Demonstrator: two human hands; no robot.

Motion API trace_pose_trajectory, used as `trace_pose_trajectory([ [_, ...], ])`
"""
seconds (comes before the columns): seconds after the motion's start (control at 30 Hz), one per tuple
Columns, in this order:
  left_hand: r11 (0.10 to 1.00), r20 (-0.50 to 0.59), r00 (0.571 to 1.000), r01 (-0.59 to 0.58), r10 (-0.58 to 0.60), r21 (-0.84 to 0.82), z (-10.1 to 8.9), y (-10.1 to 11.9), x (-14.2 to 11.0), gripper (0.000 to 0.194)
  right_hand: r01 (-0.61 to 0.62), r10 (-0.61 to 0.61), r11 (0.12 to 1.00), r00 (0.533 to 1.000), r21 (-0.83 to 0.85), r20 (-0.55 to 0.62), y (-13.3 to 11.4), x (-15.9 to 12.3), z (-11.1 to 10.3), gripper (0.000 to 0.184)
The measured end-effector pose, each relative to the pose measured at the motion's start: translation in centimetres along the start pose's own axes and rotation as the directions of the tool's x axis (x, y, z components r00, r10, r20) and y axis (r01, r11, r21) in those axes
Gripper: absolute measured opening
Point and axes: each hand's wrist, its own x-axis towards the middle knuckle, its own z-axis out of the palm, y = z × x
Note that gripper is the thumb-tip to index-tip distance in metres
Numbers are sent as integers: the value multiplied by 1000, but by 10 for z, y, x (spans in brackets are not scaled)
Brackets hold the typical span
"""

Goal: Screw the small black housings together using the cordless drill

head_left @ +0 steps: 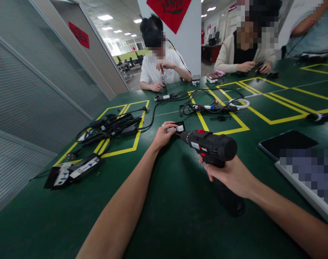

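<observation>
My right hand [231, 174] is wrapped round the grip of a black cordless drill [209, 144] with red buttons. The drill lies level above the table, its chuck pointing left and away from me. Ahead of the chuck, my left hand [164, 135] is closed on a small black piece [182, 126] with a pale, whitish part, near the tabletop. The drill's tip reaches close to the left fingers; whether it touches the piece I cannot tell. My left fingers partly cover the piece, so its kind is unclear.
Bundled black cables [112, 127] lie at left, near a black-and-white device [84, 167]. Farther back are a corded pen-like tool [215, 108] and a white ring [240, 103]. A dark tablet-like slab [287, 144] lies right. Yellow tape marks the green table [164, 216]. Several people sit across.
</observation>
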Motion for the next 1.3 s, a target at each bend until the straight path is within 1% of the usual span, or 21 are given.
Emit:
trace_pose_trajectory([
  [0.1, 1000, -7, 1000, 2, -2, -10, 1, -1, 1, 25, -8, 6, 999, 999, 52, 39, 3, 1, 3, 15],
  [0.17, 1000, -8, 1000, 3, -3, -15, 1, -1, 1, 25, 0, -3, 998, 999, 64, 44, 4, 0, 5, 13],
  [0.27, 1000, -7, 1000, 5, -5, -27, 1, 1, 0, 24, 11, -13, 997, 1000, 74, 22, 5, -2, 6, 15],
  [0.57, 998, 7, 1000, -27, 28, -62, 4, 3, -1, 24, -28, 31, 998, 998, 49, -59, 4, -1, 6, 16],
  [0.73, 998, 2, 1000, -30, 30, -58, 4, 4, -1, 23, -7, 11, 998, 998, 65, -62, 2, -3, 7, 15],
  [0.83, 998, 1, 1000, -7, 8, -55, 4, 6, -2, 24, -12, 16, 999, 996, 49, -83, -1, -4, 8, 14],
  [0.97, 999, 10, 1000, 22, -21, -50, 5, 7, -2, 25, -26, 29, 999, 996, 34, -81, -2, -4, 8, 13],
  [1.13, 999, 3, 1000, 5, -5, -54, 6, 5, -2, 25, -25, 29, 999, 995, 43, -97, -2, -4, 9, 15],
  [1.3, 999, -7, 1000, -3, 2, -51, 6, 6, -2, 24, -45, 48, 998, 996, 34, -80, 0, -5, 7, 12],
])
